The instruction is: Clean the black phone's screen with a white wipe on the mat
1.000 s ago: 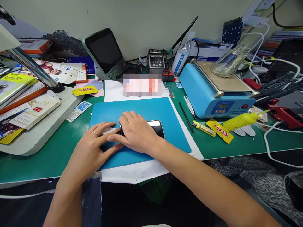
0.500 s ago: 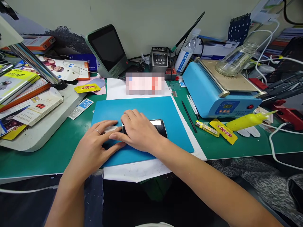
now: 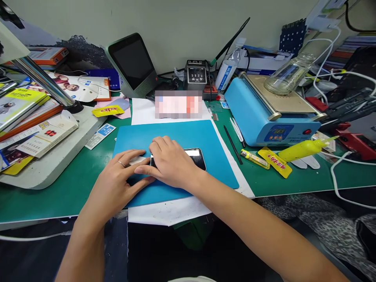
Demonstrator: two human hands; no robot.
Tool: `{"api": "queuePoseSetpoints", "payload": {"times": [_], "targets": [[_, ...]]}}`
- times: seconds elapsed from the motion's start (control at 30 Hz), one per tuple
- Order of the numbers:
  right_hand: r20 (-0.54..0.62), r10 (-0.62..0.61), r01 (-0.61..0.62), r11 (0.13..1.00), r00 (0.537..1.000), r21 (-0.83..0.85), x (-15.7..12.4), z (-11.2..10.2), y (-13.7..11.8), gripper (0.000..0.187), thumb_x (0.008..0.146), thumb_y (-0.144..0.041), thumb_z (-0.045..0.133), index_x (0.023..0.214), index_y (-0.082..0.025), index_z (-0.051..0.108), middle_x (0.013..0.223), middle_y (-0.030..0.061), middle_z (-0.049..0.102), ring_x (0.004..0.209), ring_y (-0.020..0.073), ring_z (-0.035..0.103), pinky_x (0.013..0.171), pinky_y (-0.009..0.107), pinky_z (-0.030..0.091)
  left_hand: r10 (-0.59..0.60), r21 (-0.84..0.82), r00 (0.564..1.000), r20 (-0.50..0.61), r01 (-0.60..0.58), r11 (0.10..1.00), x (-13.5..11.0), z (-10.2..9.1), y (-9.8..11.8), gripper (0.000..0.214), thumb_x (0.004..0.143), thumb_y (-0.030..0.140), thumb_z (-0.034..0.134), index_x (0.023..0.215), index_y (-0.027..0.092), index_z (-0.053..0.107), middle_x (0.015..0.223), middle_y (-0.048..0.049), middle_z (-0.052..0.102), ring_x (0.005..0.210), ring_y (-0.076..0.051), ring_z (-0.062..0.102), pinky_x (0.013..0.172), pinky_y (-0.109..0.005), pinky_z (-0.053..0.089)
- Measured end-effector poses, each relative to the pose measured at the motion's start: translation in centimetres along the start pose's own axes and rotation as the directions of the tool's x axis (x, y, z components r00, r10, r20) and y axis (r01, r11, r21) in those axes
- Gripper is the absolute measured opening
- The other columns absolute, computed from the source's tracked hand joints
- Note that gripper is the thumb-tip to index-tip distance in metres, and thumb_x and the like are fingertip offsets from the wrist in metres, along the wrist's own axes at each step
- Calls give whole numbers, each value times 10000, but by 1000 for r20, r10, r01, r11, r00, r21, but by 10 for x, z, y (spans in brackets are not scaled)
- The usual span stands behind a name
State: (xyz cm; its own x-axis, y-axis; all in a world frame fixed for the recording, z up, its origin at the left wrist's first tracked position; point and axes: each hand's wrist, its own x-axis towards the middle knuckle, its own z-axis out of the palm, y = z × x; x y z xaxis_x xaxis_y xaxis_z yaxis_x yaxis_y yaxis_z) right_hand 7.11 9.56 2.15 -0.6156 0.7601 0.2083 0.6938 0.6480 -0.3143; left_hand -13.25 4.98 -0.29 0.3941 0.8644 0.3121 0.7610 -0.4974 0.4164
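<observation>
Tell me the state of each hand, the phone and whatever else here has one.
Smartphone: lying flat, partly covered
Right hand: over the smartphone
Left hand: curved, at the smartphone's left end
Smart display: propped up, screen dark
Water bottle: standing, capped
Squeeze bottle: lying on its side
Blue mat: lying flat

Black-screened, round-cornered slab (image 3: 199, 158): left and middle largely hidden under bare right hand (image 3: 170, 159). Flat white piece (image 3: 137, 160): partly covered by bare left hand (image 3: 117, 178); full outline cannot be told. Pink-and-white rectangle (image 3: 178, 105), far side: blurred, print unreadable. Light-blue box-shaped machine (image 3: 254, 115), right: display digits too small to read reliably. White lamp head (image 3: 11, 45), far left: cut off by left edge.
</observation>
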Motion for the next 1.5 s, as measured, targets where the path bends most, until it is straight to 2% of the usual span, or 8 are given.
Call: {"api": "queuePoseSetpoints", "payload": {"times": [0.27,0.43,0.8,1.27,1.37,1.5], "targets": [[-21,-21,20,999,1000,-26,0,2,1,737,990,-757,255,1084,-123,618,1115,147,652,989,276,523,849,409,425,36,23,999,19,-36,999,1,0,-1,413,1000,573,608,1259,282,747,1413,-94,652,1338,-353,561,1109,-543,490],[-12,-19,18,1000,1000,-22,1,1,1,735,990,-756,256,1089,-121,611,1120,154,646,992,276,513,856,414,422,33,20,999,23,-33,999,1,-1,-1,361,996,558,625,1220,310,762,1413,-81,651,1334,-347,564,1107,-536,493],[-32,-9,9,1000,999,7,2,3,2,719,960,-786,270,1056,-154,597,1148,161,642,996,282,532,877,435,458,94,54,995,27,-95,994,2,-2,-1,383,1026,545,571,1208,280,779,1424,-107,635,1334,-364,556,1099,-554,488],[-42,-2,4,999,999,45,1,1,2,715,953,-788,306,1063,-142,592,1176,167,642,1003,281,542,886,437,472,71,43,997,6,-71,997,1,0,-1,381,1022,564,574,1224,299,756,1415,-88,645,1335,-346,559,1094,-540,493],[-44,3,0,997,999,75,1,1,3,705,951,-791,301,1063,-157,586,1184,161,642,1003,278,547,887,438,474,53,28,999,-10,-52,998,0,2,0,431,1009,591,583,1293,294,713,1412,-82,650,1335,-341,562,1098,-527,493],[-66,10,-4,995,998,97,1,3,4,720,926,-819,303,1061,-167,577,1175,154,636,1002,275,545,894,443,477,20,24,1000,-12,-20,1000,2,2,-1,616,993,625,589,1498,275,543,1422,-86,645,1338,-338,554,1098,-515,493]]}}
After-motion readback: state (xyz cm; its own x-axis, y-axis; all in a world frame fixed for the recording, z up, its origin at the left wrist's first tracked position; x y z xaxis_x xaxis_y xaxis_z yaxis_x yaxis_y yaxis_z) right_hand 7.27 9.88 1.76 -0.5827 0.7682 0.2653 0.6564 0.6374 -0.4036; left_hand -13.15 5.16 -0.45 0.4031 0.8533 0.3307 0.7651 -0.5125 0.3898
